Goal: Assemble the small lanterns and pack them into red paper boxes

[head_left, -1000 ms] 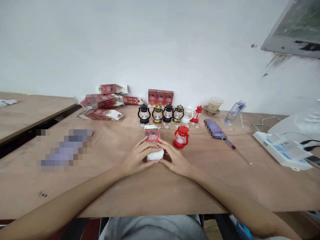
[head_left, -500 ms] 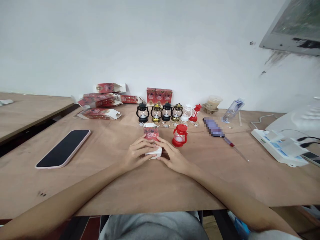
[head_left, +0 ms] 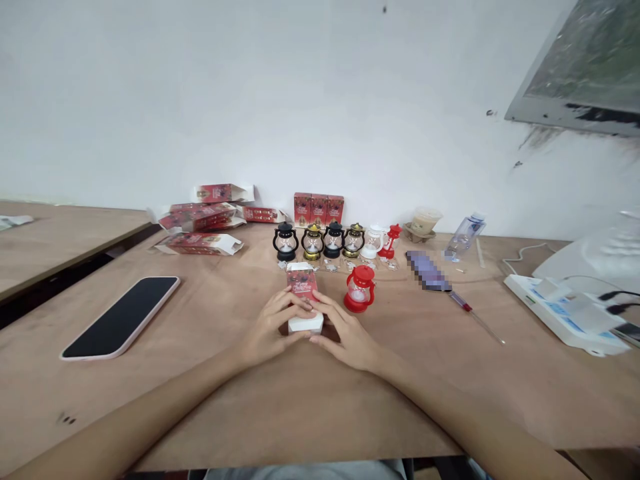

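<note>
A red lantern (head_left: 359, 290) stands just right of the small red box (head_left: 303, 298); a row of lanterns (head_left: 325, 241) lies behind it, a phone (head_left: 121, 317) well left. The box is clasped between the left hand (head_left: 270, 328) and right hand (head_left: 346, 335), fingers curled onto it.

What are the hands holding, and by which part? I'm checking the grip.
Both the left hand and right hand hold the small red box by its near white end, fingers on its sides.

Wooden table (head_left: 300, 407) spans the lower frame; phone (head_left: 121, 317) at centre left; flattened red cartons (head_left: 200, 220) at upper left; lantern row (head_left: 333, 241) at centre; red lantern (head_left: 359, 290) just below; screwdriver (head_left: 475, 317) at right.
</note>
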### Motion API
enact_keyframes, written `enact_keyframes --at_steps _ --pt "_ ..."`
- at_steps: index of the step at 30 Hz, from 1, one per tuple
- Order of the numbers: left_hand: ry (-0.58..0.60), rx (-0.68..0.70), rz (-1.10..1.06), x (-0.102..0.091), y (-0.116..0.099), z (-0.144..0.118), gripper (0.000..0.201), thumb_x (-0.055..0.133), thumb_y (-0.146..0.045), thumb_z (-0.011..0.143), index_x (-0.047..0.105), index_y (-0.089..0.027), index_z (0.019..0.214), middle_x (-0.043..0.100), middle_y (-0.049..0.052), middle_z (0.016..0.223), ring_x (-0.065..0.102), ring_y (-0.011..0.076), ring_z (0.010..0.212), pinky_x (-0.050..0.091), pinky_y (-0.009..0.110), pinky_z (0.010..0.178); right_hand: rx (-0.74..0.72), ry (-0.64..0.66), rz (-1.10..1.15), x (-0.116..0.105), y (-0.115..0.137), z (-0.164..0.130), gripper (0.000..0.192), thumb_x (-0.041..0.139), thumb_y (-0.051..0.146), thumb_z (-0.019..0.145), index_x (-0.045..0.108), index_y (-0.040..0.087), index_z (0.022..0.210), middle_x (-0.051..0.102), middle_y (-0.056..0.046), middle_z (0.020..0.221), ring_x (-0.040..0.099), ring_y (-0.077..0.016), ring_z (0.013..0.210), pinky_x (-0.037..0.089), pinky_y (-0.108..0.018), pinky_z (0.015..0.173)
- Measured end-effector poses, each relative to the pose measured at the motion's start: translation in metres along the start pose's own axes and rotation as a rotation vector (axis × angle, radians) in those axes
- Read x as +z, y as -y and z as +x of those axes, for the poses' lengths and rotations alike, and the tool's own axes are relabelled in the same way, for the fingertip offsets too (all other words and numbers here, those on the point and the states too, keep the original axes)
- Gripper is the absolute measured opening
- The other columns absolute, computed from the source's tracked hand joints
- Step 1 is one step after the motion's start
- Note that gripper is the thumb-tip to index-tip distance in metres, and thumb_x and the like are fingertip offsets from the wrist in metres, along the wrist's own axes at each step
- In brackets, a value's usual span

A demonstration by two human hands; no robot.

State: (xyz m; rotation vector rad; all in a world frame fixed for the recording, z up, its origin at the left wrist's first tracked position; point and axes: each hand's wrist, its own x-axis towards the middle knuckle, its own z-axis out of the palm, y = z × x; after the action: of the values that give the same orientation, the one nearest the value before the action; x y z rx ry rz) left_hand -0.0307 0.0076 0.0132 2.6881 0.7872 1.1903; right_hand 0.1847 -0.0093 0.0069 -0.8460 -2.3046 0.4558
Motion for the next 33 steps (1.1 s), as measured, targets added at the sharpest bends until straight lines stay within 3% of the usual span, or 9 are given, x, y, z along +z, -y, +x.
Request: enact_keyframes --at_steps 5,13,17,19,21,24,28,31,33 --pt "0.021 -0.030 -0.094 0.000 0.001 0.001 0.020 0.061 -0.030 0.084 0.063 -0.023 0.103 0.064 0.006 0.100 0.059 0.0185 0.098 0.034 0.045 0.105 0.011 -0.047 0.055 -0.001 0.002 0.001 0.038 0.048 0.029 0.092 0.042 0.022 0.128 0.039 -0.011 0.144 0.042 -0.0189 0.130 0.039 -0.038 0.106" --pt "-0.102 -0.115 -0.128 0.001 -0.016 0.003 0.015 0.059 -0.028 0.085 0.062 -0.021 0.099 0.062 0.006 0.097 0.058 0.0191 0.095 0.047 0.036 0.087 -0.002 -0.205 0.004 0.008 0.005 0.001 0.014 0.049 0.023 0.090 0.054 0.020 0.103 0.055 -0.014 0.125 0.053 -0.0212 0.120 0.048 -0.037 0.096" --pt "-0.414 -0.502 -0.197 0.002 -0.008 0.001 0.051 0.067 -0.043 0.075 0.049 -0.023 0.119 0.045 0.010 0.124 0.042 0.0272 0.124 0.036 0.048 0.104 -0.204 -0.214 -0.184 0.012 0.004 -0.003 0.016 0.044 0.020 0.092 0.056 0.018 0.103 0.059 -0.016 0.120 0.061 -0.0221 0.111 0.054 -0.034 0.089" --pt "-0.529 -0.745 -0.372 0.005 0.000 0.000 0.059 0.065 -0.047 0.074 0.043 -0.022 0.123 0.044 0.011 0.127 0.041 0.0282 0.125 0.036 0.049 0.104 -0.314 -0.210 -0.252 0.010 0.005 -0.004 0.020 0.042 0.015 0.093 0.057 0.018 0.105 0.063 -0.015 0.115 0.062 -0.0210 0.109 0.054 -0.033 0.091" --pt "-0.567 -0.861 -0.574 0.006 0.007 0.001 0.061 0.062 -0.048 0.076 0.038 -0.022 0.125 0.047 0.012 0.127 0.047 0.0274 0.121 0.042 0.048 0.099 -0.411 -0.196 -0.303 0.007 0.008 -0.003 0.023 0.042 0.014 0.092 0.057 0.016 0.110 0.065 -0.015 0.112 0.061 -0.0210 0.110 0.053 -0.032 0.093" --pt "-0.494 -0.776 -0.716 0.000 0.010 0.003 0.061 0.060 -0.046 0.078 0.034 -0.024 0.129 0.053 0.010 0.123 0.055 0.0251 0.112 0.049 0.043 0.090 -0.496 -0.128 -0.343 0.003 0.012 -0.003 0.026 0.049 0.022 0.090 0.057 0.015 0.113 0.063 -0.016 0.117 0.057 -0.0238 0.116 0.053 -0.035 0.093" --pt "-0.333 -0.476 -0.502 -0.014 0.002 0.002 0.067 0.068 -0.035 0.074 0.034 -0.024 0.131 0.053 0.010 0.123 0.056 0.0245 0.109 0.051 0.038 0.088 -0.547 -0.088 -0.341 0.005 0.007 -0.008 0.028 0.056 0.027 0.085 0.059 0.025 0.112 0.064 -0.008 0.116 0.054 -0.0248 0.117 0.044 -0.046 0.101" --pt "-0.293 -0.328 -0.327 -0.017 -0.005 -0.001 0.077 0.072 -0.028 0.069 0.031 -0.024 0.134 0.049 0.012 0.128 0.056 0.0260 0.111 0.051 0.040 0.089 -0.555 -0.376 -0.410 0.004 -0.003 -0.014 0.042 0.060 0.020 0.079 0.053 0.033 0.119 0.050 -0.004 0.132 0.046 -0.0239 0.124 0.039 -0.047 0.105" --pt "-0.278 -0.319 -0.321 -0.017 -0.007 -0.001 0.081 0.073 -0.027 0.068 0.028 -0.025 0.136 0.048 0.013 0.129 0.056 0.0261 0.110 0.052 0.041 0.088 -0.433 -0.638 -0.419 0.000 -0.011 -0.018 0.055 0.062 0.015 0.077 0.046 0.039 0.123 0.033 0.000 0.142 0.033 -0.0269 0.133 0.035 -0.052 0.107"
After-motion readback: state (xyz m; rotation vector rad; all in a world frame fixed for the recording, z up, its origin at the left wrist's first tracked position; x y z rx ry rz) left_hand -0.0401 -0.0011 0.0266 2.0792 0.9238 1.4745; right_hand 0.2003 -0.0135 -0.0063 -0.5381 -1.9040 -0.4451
